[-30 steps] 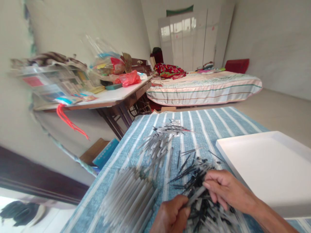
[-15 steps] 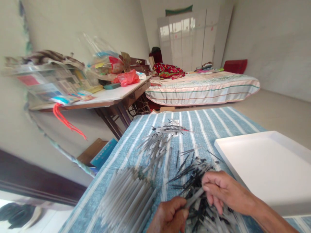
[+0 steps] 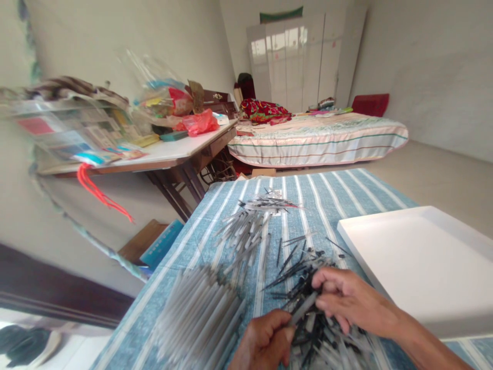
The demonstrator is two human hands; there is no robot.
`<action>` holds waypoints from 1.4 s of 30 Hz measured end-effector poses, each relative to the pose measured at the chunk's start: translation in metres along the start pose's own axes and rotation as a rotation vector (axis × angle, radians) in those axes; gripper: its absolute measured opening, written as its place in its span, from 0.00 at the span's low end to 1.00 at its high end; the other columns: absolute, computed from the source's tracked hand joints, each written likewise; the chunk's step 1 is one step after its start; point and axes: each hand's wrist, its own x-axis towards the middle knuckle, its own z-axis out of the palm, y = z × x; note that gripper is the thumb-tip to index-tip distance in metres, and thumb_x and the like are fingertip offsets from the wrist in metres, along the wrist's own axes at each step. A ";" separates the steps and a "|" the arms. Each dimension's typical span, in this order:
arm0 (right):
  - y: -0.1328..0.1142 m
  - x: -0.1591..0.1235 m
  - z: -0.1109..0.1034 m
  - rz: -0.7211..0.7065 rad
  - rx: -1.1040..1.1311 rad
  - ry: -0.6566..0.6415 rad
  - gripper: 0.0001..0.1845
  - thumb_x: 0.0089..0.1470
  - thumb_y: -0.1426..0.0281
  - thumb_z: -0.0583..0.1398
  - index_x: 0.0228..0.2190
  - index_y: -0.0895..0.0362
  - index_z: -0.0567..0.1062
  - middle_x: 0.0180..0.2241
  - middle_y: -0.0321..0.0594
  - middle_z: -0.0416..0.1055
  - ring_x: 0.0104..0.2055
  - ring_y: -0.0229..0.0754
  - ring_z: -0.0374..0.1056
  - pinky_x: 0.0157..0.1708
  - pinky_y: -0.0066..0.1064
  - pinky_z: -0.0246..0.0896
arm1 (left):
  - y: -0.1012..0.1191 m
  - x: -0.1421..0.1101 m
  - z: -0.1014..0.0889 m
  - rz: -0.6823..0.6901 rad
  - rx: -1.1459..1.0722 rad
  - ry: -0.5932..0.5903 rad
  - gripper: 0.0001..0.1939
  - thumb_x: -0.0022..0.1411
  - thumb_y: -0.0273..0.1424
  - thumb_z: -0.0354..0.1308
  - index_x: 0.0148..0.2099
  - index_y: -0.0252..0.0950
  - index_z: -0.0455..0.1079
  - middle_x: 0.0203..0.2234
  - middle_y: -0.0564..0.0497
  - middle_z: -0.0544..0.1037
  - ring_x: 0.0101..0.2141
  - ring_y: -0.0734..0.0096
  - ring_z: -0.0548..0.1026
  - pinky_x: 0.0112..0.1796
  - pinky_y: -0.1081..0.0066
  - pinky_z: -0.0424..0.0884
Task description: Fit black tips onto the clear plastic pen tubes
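Observation:
A slim grey translucent tube, resembling a pen barrel (image 3: 304, 309), slants between my two hands. My left hand (image 3: 264, 336) pinches its near end between thumb and bent forefinger. At the far end, the thumb and fingers of my right hand (image 3: 342, 298) are closed on it; any small part inside them is hidden. Beneath both hands spreads a loose heap of black and clear thin pen parts (image 3: 296, 272). To the left lies a thick pile of similar grey tubes (image 3: 200, 313), lined up roughly parallel. Farther back is a looser bunch of tubes (image 3: 244, 226).
A blue striped cloth (image 3: 331, 205) covers the work table. On its right stands a shallow white tray (image 3: 416, 257). Small thin parts (image 3: 269, 204) lie at the back. A cluttered side table (image 3: 165, 154) is at left, with a bed (image 3: 319, 141) beyond.
Both hands, with the tube between them, appear slightly farther left. The whole view has shifted a little too. My grip looks the same.

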 end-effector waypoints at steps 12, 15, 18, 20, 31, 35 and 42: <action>0.002 0.000 -0.001 0.011 -0.030 -0.016 0.18 0.55 0.58 0.50 0.22 0.58 0.62 0.15 0.29 0.65 0.10 0.25 0.57 0.10 0.15 0.43 | -0.004 0.001 0.002 0.034 0.008 -0.006 0.13 0.58 0.36 0.48 0.29 0.33 0.67 0.15 0.57 0.65 0.20 0.76 0.61 0.24 0.76 0.56; 0.002 -0.001 -0.001 0.039 0.057 -0.061 0.13 0.50 0.60 0.57 0.34 0.56 0.64 0.20 0.28 0.68 0.11 0.27 0.60 0.10 0.15 0.48 | -0.007 0.002 0.003 0.037 -0.010 0.003 0.13 0.59 0.36 0.47 0.30 0.33 0.67 0.15 0.57 0.64 0.20 0.77 0.60 0.24 0.76 0.56; 0.000 0.000 -0.001 0.047 -0.005 -0.013 0.14 0.52 0.58 0.54 0.30 0.58 0.65 0.16 0.27 0.66 0.10 0.26 0.58 0.09 0.15 0.44 | -0.006 0.002 0.003 0.032 -0.022 0.005 0.13 0.59 0.36 0.47 0.29 0.33 0.67 0.14 0.58 0.63 0.19 0.78 0.58 0.23 0.76 0.54; -0.001 0.000 -0.002 0.039 -0.027 0.003 0.18 0.55 0.58 0.51 0.23 0.58 0.63 0.14 0.28 0.64 0.09 0.25 0.56 0.09 0.15 0.42 | -0.005 0.001 0.003 0.040 -0.029 0.000 0.13 0.59 0.36 0.47 0.30 0.33 0.67 0.14 0.58 0.63 0.18 0.79 0.57 0.22 0.76 0.54; 0.006 0.004 -0.005 0.049 0.045 -0.029 0.15 0.52 0.59 0.54 0.24 0.58 0.64 0.16 0.30 0.67 0.11 0.28 0.61 0.10 0.16 0.48 | -0.008 0.004 0.004 0.043 -0.024 0.014 0.15 0.58 0.37 0.48 0.26 0.33 0.66 0.13 0.57 0.63 0.18 0.78 0.57 0.21 0.76 0.52; 0.004 0.003 -0.012 -0.003 0.110 -0.030 0.09 0.52 0.64 0.55 0.30 0.58 0.64 0.22 0.32 0.70 0.15 0.30 0.66 0.14 0.18 0.55 | -0.002 0.002 0.003 0.011 -0.050 0.041 0.15 0.58 0.35 0.48 0.23 0.34 0.65 0.12 0.58 0.61 0.17 0.79 0.56 0.21 0.76 0.51; 0.002 0.003 -0.013 0.055 0.038 0.001 0.12 0.52 0.62 0.55 0.36 0.57 0.66 0.17 0.28 0.67 0.10 0.28 0.60 0.09 0.16 0.48 | 0.002 0.002 0.004 0.022 -0.053 0.072 0.14 0.58 0.33 0.48 0.22 0.34 0.64 0.13 0.57 0.62 0.18 0.78 0.57 0.22 0.76 0.52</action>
